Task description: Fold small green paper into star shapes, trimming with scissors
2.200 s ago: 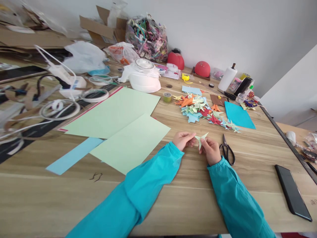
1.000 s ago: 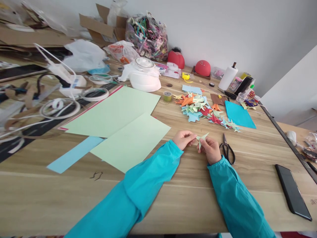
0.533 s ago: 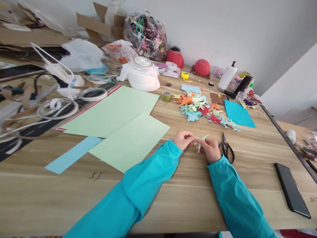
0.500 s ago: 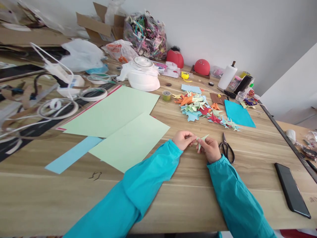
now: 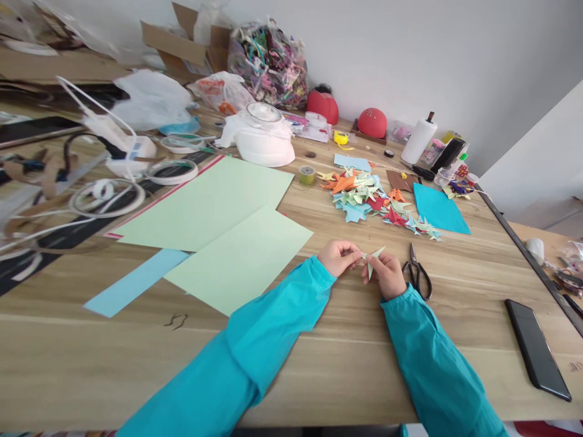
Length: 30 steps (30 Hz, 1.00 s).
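Between my two hands is a small pale green origami crane point(image 5: 375, 256), its pointed ends sticking out. My left hand point(image 5: 339, 257) pinches its left end between thumb and fingers. On the other side, my right hand point(image 5: 386, 273) grips its body, the thumb lying on top. The fingers hide part of the folds. Just right of my right hand lie black-handled scissors point(image 5: 416, 273), blades pointing away. Beyond the hands is a heap of folded paper cranes point(image 5: 364, 194) in orange, green, red and blue.
Pale green paper sheets point(image 5: 241, 261) and a blue paper strip point(image 5: 136, 282) lie at left. A phone point(image 5: 537, 349) rests at right. Behind stand a thread spool point(image 5: 306, 175), a teal cloth-like square point(image 5: 441, 208) and a white bottle point(image 5: 419, 140). Cables point(image 5: 107, 197) clutter the left.
The paper crane has turned slightly in my fingers, its lower point shifting a little to the right. Both hands keep hold of it in nearly the same place.
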Tool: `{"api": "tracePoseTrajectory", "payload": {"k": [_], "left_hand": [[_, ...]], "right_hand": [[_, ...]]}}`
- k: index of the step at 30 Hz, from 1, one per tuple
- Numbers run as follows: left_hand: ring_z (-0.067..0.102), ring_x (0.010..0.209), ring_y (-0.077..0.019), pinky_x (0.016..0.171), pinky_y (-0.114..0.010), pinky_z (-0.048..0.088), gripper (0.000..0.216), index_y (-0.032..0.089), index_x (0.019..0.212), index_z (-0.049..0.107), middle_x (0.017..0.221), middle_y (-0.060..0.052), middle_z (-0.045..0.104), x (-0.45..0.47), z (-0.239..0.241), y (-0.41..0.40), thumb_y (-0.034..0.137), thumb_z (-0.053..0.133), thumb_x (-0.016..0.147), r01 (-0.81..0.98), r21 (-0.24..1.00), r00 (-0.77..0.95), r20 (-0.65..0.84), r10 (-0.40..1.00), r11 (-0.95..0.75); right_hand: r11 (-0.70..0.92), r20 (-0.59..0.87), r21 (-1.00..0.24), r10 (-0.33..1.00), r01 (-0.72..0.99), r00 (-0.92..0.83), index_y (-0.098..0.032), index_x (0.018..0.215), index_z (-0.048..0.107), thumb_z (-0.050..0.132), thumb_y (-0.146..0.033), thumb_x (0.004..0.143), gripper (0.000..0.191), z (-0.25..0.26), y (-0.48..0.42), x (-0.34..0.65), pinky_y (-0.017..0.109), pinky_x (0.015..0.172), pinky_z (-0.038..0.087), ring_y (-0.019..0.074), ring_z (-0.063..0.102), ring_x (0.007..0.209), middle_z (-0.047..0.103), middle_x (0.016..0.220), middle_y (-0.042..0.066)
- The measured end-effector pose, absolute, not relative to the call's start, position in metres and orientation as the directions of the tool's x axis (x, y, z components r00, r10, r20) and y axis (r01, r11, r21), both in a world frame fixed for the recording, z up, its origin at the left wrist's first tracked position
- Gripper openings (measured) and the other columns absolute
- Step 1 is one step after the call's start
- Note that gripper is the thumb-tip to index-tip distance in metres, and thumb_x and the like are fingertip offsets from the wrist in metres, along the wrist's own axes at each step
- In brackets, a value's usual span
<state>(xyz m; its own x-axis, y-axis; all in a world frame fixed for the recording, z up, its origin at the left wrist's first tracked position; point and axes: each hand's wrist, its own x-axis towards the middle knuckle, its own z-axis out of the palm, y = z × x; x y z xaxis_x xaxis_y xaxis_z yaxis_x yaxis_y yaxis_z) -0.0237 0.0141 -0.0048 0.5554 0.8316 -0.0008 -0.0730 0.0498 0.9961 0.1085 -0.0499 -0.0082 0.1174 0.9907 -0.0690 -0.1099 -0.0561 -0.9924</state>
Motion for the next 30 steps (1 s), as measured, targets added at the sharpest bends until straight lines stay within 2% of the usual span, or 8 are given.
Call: {"api": "tracePoseTrajectory", "payload": {"k": [13, 22, 30], "left_hand": [[0.051, 0.043, -0.008, 0.044, -0.021, 0.041, 0.024, 0.009, 0.061, 0.063, 0.048, 0.0, 0.058, -0.0227, -0.0065, 0.0141, 0.032, 0.067, 0.062, -0.082, 0.991, 0.604, -0.037, 0.796, 0.109], [0.047, 0.038, -0.0065, 0.04, -0.019, 0.038, 0.018, 0.01, 0.057, 0.06, 0.043, 0.002, 0.055, -0.0252, -0.0001, 0.0139, 0.026, 0.066, 0.064, -0.073, 0.991, 0.566, -0.051, 0.823, 0.111], [0.048, 0.041, -0.0068, 0.043, -0.02, 0.04, 0.021, 0.009, 0.06, 0.063, 0.047, 0.001, 0.058, -0.0253, -0.002, 0.0144, 0.03, 0.068, 0.061, -0.116, 0.988, 0.586, -0.014, 0.81, 0.101]], "right_hand": [[-0.034, -0.039, -0.999, 0.987, -0.036, 0.155, -0.015, 0.058, 0.054, 0.06, -0.04, 0.071, 0.029, -0.0068, -0.0508, 0.1072, 0.02, 0.032, 0.036, 0.0097, 0.048, 0.03, 0.057, 0.041, -0.002], [0.017, 0.02, -1.0, 0.992, 0.023, 0.126, -0.015, 0.065, 0.06, 0.066, -0.038, 0.068, 0.024, 0.0002, -0.0526, 0.1061, 0.022, 0.04, 0.039, 0.0103, 0.053, 0.04, 0.061, 0.053, -0.001], [-0.065, -0.082, -0.987, 0.99, -0.149, 0.112, -0.014, 0.069, 0.062, 0.064, -0.036, 0.07, 0.023, -0.0084, -0.0507, 0.1089, 0.023, 0.038, 0.04, 0.0114, 0.052, 0.038, 0.061, 0.05, 0.0]]}}
